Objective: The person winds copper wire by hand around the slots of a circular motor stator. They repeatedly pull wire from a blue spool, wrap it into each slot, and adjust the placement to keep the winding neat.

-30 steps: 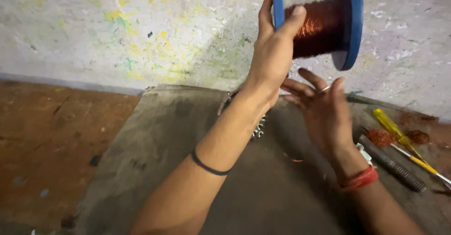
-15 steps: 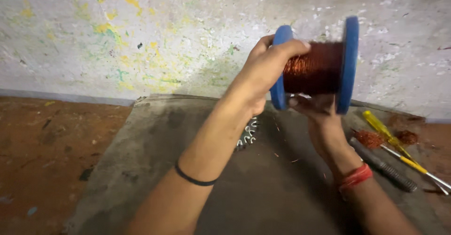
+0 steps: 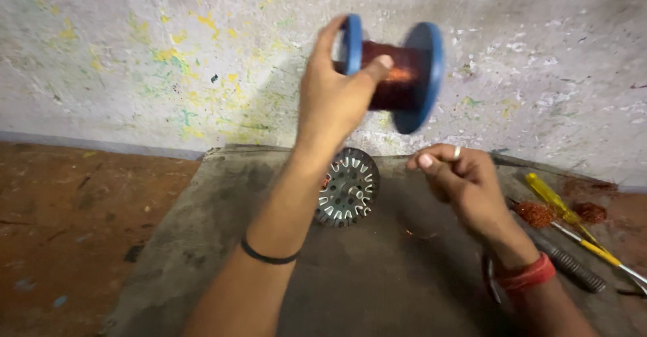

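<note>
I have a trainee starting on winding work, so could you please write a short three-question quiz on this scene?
1. True or false: the left hand grips the blue spool of copper wire up in front of the wall.
2. Which lies on the grey mat below the spool: A) a slotted round metal core, B) a hammer, C) a cup?
3. On which side of the right hand are the yellow-handled screwdrivers?

Key: 1 true; 2 A; 3 its right.
</note>
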